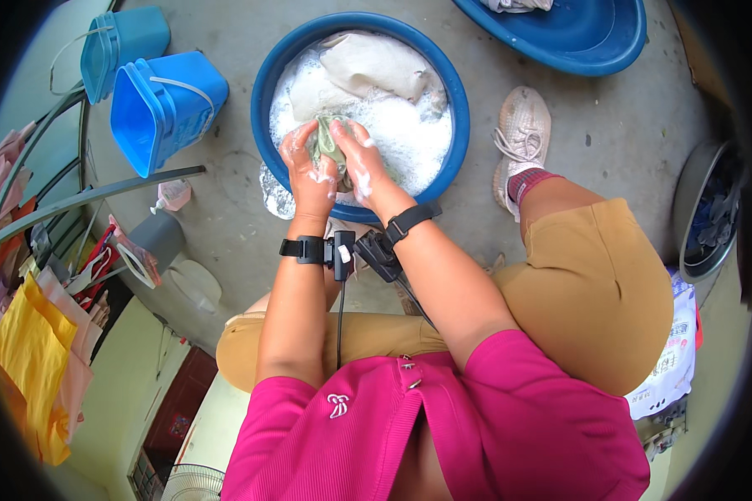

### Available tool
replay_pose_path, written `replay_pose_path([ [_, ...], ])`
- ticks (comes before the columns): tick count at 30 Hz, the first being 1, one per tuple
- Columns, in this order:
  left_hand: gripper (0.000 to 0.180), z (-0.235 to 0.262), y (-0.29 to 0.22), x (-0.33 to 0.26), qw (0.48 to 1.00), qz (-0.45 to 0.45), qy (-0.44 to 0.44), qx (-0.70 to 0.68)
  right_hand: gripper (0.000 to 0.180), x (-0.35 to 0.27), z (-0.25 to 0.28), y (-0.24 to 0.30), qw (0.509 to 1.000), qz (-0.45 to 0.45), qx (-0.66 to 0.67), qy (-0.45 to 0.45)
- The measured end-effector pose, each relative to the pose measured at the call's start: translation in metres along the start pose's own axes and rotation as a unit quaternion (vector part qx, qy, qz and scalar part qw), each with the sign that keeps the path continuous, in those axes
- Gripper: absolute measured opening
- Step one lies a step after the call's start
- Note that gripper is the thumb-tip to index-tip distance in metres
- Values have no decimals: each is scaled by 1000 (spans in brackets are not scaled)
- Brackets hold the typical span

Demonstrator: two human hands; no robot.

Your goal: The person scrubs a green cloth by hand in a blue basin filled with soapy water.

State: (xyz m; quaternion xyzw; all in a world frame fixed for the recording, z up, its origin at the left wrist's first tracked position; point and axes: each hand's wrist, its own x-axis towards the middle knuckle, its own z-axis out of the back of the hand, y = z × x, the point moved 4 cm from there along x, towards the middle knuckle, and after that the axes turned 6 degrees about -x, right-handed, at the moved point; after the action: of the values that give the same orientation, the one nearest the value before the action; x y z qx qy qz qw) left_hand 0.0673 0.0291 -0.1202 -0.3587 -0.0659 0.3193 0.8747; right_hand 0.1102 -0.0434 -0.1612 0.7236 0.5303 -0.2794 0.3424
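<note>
In front of me stands a round blue basin [462, 125] full of white suds [409, 134]. A large pale cloth [376, 65] lies partly sunk in the foam at its far side. Over the near left part of the basin, my left hand [309, 171] and my right hand [361, 163] are close together, with suds on the skin. Between them they grip a light green cloth [331, 142], its lower part hidden by the fingers. A foamy wet cloth [276, 192] hangs at the basin's near left rim.
Two blue buckets [142, 117] with handles stand to the left. Another blue basin [593, 58] holding pale cloth is at the far right. A metal basin [702, 263] with dark cloth sits at the right edge. Clothes [33, 326] hang from a rack at left.
</note>
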Motion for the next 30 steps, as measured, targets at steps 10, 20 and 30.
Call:
replay_pose_path([
  [10,34,1,-8,-13,989,-41,130,50,81,2,8,-8,992,-107,-10,70],
  [20,20,-1,-18,-4,977,28,162,136,31,13,26,-27,996,-88,-13,2],
  [30,32,17,55,7,977,165,-3,-133,33,23,15,-8,899,99,-425,28],
])
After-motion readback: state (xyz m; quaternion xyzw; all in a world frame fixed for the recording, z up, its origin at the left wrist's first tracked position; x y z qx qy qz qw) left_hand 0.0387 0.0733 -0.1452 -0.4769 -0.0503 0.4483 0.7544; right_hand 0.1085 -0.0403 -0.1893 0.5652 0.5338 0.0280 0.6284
